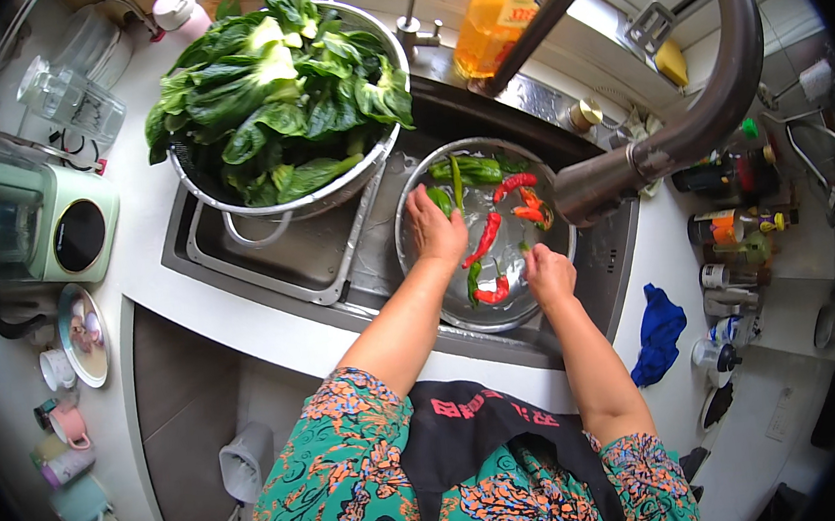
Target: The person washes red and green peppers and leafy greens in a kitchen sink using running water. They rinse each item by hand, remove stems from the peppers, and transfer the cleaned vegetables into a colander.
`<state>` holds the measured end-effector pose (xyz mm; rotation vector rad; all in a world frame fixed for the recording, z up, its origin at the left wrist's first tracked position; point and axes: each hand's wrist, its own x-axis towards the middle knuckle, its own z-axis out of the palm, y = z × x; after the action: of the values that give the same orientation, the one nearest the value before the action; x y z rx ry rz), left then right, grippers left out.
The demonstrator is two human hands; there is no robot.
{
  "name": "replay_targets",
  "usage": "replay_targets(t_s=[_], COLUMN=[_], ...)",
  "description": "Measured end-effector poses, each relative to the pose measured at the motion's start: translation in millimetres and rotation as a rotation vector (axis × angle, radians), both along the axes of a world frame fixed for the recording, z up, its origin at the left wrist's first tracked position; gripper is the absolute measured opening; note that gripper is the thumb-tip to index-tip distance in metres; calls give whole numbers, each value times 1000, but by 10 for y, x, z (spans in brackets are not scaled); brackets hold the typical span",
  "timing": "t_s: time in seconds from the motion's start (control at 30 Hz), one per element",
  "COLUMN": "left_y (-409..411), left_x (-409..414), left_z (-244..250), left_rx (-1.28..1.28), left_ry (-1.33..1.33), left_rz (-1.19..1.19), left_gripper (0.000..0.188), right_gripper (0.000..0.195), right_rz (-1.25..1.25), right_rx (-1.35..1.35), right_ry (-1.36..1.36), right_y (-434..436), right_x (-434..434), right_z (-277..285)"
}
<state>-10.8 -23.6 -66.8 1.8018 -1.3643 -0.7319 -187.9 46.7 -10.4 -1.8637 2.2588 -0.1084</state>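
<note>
A round metal basin (412,262) with water in it stands in the sink. Red chili peppers (486,240) and green peppers (480,170) lie in the water. My left hand (437,228) reaches over the basin's left side, fingers and thumb about a green pepper (439,199); whether it grips the pepper cannot be told. On the right, my right hand (551,275) is at the basin's inner edge with its fingertips pinched together. A small green piece (524,247) shows at those fingertips, mostly hidden by them.
A metal colander (292,214) heaped with leafy greens (274,101) rests over the left sink bowl. The curved faucet (591,187) overhangs the basin's right side. Behind the sink stands an orange soap bottle (489,24). A blue cloth (657,335) lies on the right counter.
</note>
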Motion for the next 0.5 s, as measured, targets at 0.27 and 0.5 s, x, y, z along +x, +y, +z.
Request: replay_targets(t_s=[0.27, 0.5], left_y=[-82, -307], left_x=[-68, -139], left_z=[17, -118], left_rx=[622, 595], left_ry=[296, 448], left_rz=[-123, -222], left_gripper=[72, 64], right_gripper=[18, 50], right_rz=[270, 685], right_rx=[-538, -731], right_ry=[-647, -481], right_y=[-683, -1225], right_x=[1201, 2242], right_z=[1190, 1739])
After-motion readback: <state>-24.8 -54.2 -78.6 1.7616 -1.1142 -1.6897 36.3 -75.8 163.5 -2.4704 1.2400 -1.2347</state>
